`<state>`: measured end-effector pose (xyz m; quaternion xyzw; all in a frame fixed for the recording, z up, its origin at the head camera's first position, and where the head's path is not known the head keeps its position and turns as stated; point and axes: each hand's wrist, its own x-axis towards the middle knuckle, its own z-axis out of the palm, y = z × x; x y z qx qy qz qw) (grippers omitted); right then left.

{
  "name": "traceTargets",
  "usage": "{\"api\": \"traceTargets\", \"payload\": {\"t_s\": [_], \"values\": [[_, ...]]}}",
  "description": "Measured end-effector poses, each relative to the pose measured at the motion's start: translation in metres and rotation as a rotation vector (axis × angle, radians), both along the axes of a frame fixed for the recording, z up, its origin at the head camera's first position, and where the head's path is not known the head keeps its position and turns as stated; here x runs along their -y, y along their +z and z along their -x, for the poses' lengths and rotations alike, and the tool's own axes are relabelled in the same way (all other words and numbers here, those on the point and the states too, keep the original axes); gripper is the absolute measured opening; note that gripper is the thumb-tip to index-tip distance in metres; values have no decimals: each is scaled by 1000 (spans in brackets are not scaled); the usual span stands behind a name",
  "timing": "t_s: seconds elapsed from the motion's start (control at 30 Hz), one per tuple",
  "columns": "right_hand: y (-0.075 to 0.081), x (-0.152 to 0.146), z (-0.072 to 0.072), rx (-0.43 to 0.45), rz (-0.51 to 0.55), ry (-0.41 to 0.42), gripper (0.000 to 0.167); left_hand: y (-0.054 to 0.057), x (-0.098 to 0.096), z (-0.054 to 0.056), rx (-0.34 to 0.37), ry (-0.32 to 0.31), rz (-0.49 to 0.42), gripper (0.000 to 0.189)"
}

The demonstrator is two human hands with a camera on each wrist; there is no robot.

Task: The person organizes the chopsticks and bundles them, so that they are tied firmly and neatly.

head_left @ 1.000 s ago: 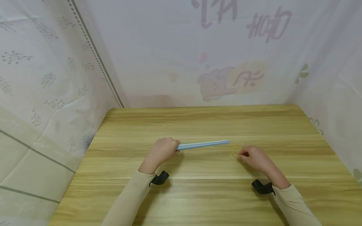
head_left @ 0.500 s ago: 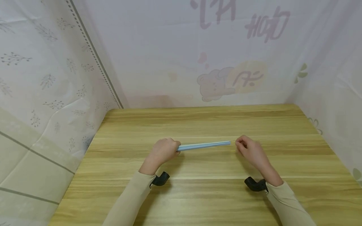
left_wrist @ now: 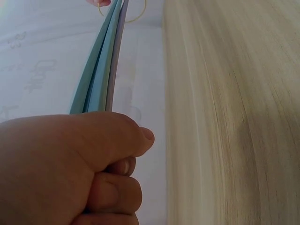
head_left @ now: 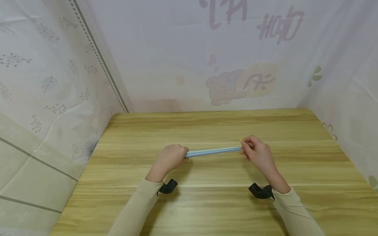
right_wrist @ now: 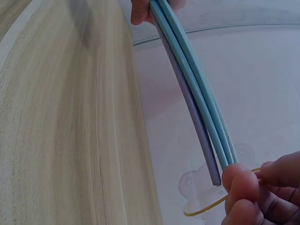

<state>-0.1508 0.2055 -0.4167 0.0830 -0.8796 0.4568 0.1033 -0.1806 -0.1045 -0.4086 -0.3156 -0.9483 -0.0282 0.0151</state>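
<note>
My left hand point(head_left: 172, 157) grips a bundle of several chopsticks point(head_left: 213, 152) near one end, fingers curled round them. Most are light blue; a purple chopstick point(right_wrist: 187, 101) lies along one side in the right wrist view. The bundle points right, held above the table. At its free tips, my right hand point(head_left: 259, 153) pinches a thin yellow rubber band point(right_wrist: 206, 209) between thumb and fingers. In the left wrist view the band point(left_wrist: 140, 16) shows as a loop on both sides of the tips. Right fingertips overlap the chopstick ends in the right wrist view.
The wood-grain table point(head_left: 206, 209) spreads beneath both hands. Behind it hangs a pale printed cloth point(head_left: 165, 59), with another patterned cloth point(head_left: 59, 88) on the left. Black wrist mounts point(head_left: 168, 186) stick out from both sleeves.
My right hand has moved left and up, carrying the yellow rubber band from beside the chopsticks to their tips. The left hand and the bundle have stayed nearly still.
</note>
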Motion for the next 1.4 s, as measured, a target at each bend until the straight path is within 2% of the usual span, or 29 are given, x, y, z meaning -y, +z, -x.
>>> {"api": "traceTargets", "payload": {"t_s": [0.43,0.67,0.97,1.27,1.4], "values": [[4,18,-1,33,23,46,11,0,-2,3,13,1,-6,23],[5,33,-3,79,79,80,12,0,-3,4,13,2,-2,22],[0,48,-8,94,116,111,12,-1,-3,6,27,23,-6,18],[-9,54,-14,179,145,96,9,2,0,7,0,27,-3,20],[-13,54,-16,230,175,92,18,5,2,9,0,33,-1,21]]}}
